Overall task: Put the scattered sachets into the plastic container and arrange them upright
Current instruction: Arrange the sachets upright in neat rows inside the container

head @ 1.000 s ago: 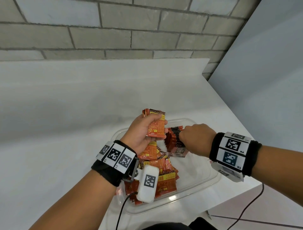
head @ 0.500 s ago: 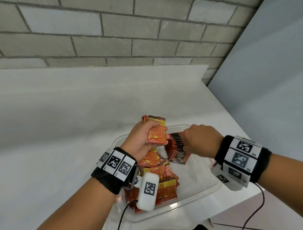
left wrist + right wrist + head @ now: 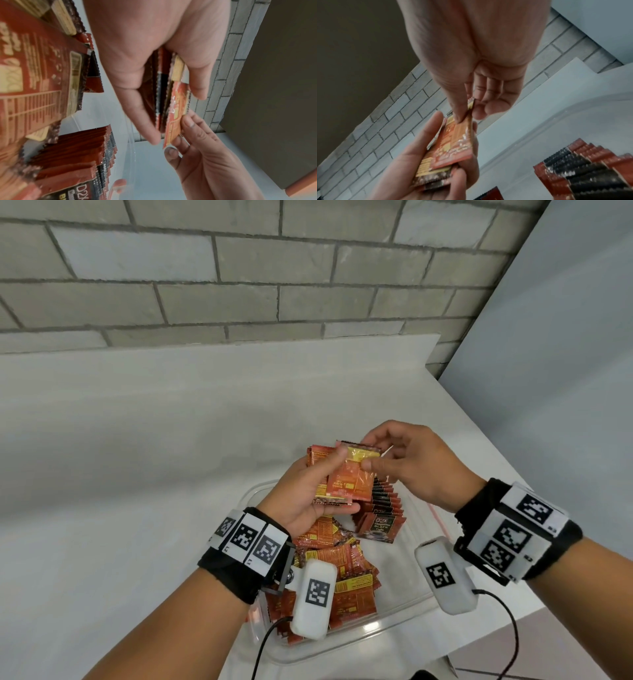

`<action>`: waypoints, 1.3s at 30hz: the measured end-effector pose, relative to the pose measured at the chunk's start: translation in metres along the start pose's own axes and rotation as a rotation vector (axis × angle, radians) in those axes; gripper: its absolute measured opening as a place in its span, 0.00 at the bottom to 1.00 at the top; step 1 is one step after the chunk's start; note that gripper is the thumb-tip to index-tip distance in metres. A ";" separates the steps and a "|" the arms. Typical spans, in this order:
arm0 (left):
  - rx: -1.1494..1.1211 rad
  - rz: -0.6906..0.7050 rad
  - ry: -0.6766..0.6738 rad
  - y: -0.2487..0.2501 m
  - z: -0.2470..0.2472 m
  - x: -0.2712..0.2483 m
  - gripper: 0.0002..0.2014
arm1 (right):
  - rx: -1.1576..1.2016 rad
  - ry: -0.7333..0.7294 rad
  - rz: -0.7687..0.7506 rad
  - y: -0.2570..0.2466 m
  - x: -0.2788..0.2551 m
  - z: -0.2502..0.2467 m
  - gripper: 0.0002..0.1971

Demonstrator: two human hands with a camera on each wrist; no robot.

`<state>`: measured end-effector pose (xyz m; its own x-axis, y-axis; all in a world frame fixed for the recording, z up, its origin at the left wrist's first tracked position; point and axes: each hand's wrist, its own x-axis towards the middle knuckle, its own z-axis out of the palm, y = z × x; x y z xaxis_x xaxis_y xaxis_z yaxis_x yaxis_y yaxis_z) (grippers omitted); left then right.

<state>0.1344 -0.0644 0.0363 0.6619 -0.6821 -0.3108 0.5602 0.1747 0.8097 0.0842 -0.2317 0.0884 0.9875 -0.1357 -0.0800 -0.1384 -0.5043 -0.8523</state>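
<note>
Near bottom centre of the head view: loose heap of sachets (image 3: 346, 570), flat, crinkled foil, serrated ends, lying unsorted in the clear plastic container (image 3: 387, 631).

Mid-frame: upright row of sachets (image 3: 380, 508) already packed on edge. Roughly half done, I judge.

Above: left hand (image 3: 305, 491) curls round a small stack (image 3: 329, 474); right hand (image 3: 418, 463) pinches the top sachet (image 3: 354, 470) between thumb and forefinger.

Beyond: matte white table (image 3: 137, 440).

White desk (image 3: 144, 446) against a grey brick wall (image 3: 239, 268). Plain grey panel (image 3: 565, 354) stands at the desk's right edge. Floor (image 3: 548, 655) visible below the desk's near right corner.
</note>
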 end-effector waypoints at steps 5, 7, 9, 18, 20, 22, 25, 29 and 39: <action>-0.115 0.022 0.066 0.002 0.000 0.002 0.20 | -0.089 0.195 -0.185 0.001 -0.008 -0.003 0.08; -0.162 0.044 0.057 0.003 0.000 0.001 0.14 | -0.233 0.131 -0.241 0.007 -0.013 0.003 0.09; -0.154 0.075 0.059 0.003 -0.001 0.001 0.07 | -0.324 -0.009 -0.229 0.014 -0.017 0.009 0.09; -0.022 0.091 0.085 -0.001 0.000 0.000 0.12 | -0.424 0.165 -0.249 0.005 -0.014 0.003 0.14; 0.001 0.081 0.067 -0.001 0.001 0.000 0.12 | -0.460 0.094 -0.199 0.003 -0.011 0.002 0.19; 0.011 0.077 0.047 -0.001 0.003 -0.001 0.10 | -0.435 0.029 -0.148 -0.001 -0.011 -0.001 0.16; -0.030 0.094 0.096 0.000 0.002 0.001 0.07 | -0.377 -0.104 -0.052 -0.001 -0.013 -0.014 0.06; -0.055 0.088 0.138 -0.001 -0.001 0.003 0.08 | -0.644 -0.323 0.083 0.011 -0.022 -0.025 0.05; -0.022 0.080 0.135 -0.001 -0.002 0.003 0.09 | -1.181 -0.468 0.109 0.024 -0.026 0.008 0.05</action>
<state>0.1363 -0.0654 0.0334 0.7647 -0.5643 -0.3110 0.5129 0.2410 0.8239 0.0555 -0.2331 0.0663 0.8658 -0.0331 -0.4993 0.0354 -0.9913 0.1271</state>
